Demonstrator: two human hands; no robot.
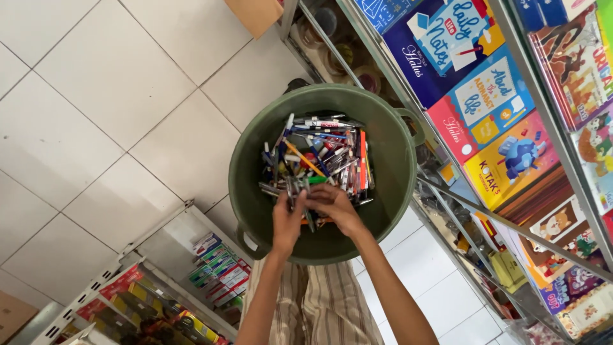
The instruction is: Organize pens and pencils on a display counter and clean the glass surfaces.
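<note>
Both bare forearms reach forward, converging, wrists close together. Left hand (287,220) is curled with fingers bent inward, thumb toward the right hand. Right hand (335,206) sits just beside it, fingers flexed, knuckles up, fingertips touching the left's.

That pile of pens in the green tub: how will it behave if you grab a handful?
The pens lie loose and crisscrossed, so a handful would probably shift and shed a few. They look thin, stiff and smooth, so likely light, slippery and apt to roll. The green tub has deep walls, which should catch strays. Both the left hand and right hand are in the pile.
</note>
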